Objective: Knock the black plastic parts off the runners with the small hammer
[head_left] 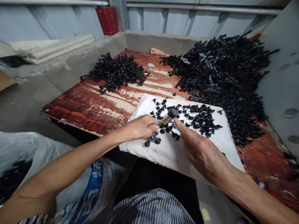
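Observation:
A small hammer (168,117) with a black-capped metal head and a yellow band is in my right hand (203,149), fingers wrapped round its thin metal handle. Its head hangs over the white pad (173,152), just right of my left fingertips. My left hand (141,127) is closed in a pinch at the pad's left side. From under it sticks a black bracket-like part (153,138) with round ends, which the fingers seem to grip; the pinch itself is partly hidden. Many small black mushroom-shaped pieces (203,121) lie scattered on the pad beyond both hands.
A large heap of black parts (224,71) covers the table's right side, a smaller pile (116,71) its far left. The worn red-brown table (93,109) meets a concrete ledge (70,67). A plastic sack (91,186) with black parts stands at lower left; a grey panel (282,74) borders the right.

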Motion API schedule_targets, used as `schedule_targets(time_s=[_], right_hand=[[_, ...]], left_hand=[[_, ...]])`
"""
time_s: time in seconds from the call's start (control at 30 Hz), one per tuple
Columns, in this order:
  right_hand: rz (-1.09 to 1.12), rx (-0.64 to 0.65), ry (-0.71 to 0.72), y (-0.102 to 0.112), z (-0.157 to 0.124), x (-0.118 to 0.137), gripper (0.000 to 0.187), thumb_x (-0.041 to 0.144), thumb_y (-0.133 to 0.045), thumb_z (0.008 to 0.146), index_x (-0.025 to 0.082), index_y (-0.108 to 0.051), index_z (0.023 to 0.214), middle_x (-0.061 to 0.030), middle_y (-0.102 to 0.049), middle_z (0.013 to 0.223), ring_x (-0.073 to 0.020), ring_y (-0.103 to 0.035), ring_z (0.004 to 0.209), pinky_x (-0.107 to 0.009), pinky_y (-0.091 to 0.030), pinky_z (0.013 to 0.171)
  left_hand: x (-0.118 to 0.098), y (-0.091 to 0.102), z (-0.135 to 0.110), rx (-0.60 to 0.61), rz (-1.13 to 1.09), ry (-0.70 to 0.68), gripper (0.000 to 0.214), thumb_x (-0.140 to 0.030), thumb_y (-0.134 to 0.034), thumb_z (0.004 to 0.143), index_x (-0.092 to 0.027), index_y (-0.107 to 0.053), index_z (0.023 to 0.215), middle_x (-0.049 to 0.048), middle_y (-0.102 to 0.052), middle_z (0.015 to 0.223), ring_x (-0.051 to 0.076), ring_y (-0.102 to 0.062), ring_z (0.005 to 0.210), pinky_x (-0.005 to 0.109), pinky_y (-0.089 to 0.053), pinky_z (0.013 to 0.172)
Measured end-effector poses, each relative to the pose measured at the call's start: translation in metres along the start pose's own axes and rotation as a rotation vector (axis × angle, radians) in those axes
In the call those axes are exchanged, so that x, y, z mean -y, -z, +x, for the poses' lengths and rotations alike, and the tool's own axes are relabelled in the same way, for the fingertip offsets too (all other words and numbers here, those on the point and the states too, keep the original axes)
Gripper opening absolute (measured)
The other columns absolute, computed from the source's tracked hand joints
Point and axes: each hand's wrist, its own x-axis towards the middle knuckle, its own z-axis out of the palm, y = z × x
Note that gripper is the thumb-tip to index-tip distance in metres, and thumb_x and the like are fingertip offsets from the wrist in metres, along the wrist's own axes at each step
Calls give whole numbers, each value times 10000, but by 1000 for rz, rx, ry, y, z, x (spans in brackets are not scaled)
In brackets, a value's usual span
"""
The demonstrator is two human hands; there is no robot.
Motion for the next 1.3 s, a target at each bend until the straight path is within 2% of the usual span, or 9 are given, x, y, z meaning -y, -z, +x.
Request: schedule_targets(time_s=[0.1,0.2,0.3,0.37,0.47,0.53,0.63,0.83,1.3], right_hand=[[95,-15,-116,7,10,8,401,214,-442,939,140,-572,1312,-97,-740,907,-194,-699,737,-332,-589,686],[342,-27,-309,8,18,17,232,373,-544,910,180,-614,1020,19,-584,637,-108,-512,475,-224,-461,437],[634,95,-475,2,19,21,294,483,-647,813,203,-565,846,83,-444,525,-74,-373,382,-192,-313,322],[776,118,-574,-2,13,23,369,548,-685,768,210,-545,815,95,-428,493,-72,-363,364,-189,-299,309],[849,-47,-683,-5,-2,27,432,614,-696,755,221,-525,806,101,-434,479,-68,-364,352,-187,-324,315],[843,-165,-706,-9,-13,29,437,627,-689,768,225,-521,806,95,-449,476,-72,-379,357,-185,-339,320],[836,-233,-696,-20,-23,34,423,620,-679,791,229,-518,804,89,-457,459,-81,-393,359,-185,-338,318],[859,-115,-637,-35,-34,42,385,588,-586,887,206,-565,848,63,-500,524,-67,-389,394,-166,-302,338],[885,-226,-730,-29,-58,28,375,583,-619,871,211,-598,830,58,-497,500,-77,-396,382,-171,-346,327]], left_hand=[[-5,3,-6,-9,-47,-57,271,-260,-455,872,-188,-444,611,-43,-430,555,81,-380,495,223,-247,469],[-20,2,-17,63,-49,-218,256,-265,-452,897,-180,-483,658,-50,-431,577,79,-399,520,218,-282,500],[-36,-3,-29,120,42,-314,231,-248,-447,918,-172,-566,735,-45,-483,620,85,-449,570,223,-330,571],[-40,-6,-37,18,96,-258,202,-282,-475,921,-178,-623,833,-32,-560,686,103,-498,632,237,-353,623],[-34,-8,-50,-283,61,-78,276,-416,-467,938,-191,-627,950,-9,-630,810,135,-554,743,250,-376,675],[-28,-10,-58,-357,33,12,356,-463,-387,965,-189,-611,923,-11,-612,780,135,-541,715,252,-371,655],[-27,-18,-62,-223,6,6,402,-464,-337,978,-192,-546,768,-40,-512,642,114,-462,602,247,-327,585],[-33,-35,-48,-153,-254,30,205,-330,-485,883,-189,-502,736,-50,-502,603,98,-460,549,223,-339,537],[-23,-14,-26,-22,-444,187,154,-229,-524,879,-158,-543,744,-64,-520,526,31,-431,384,121,-286,363]])
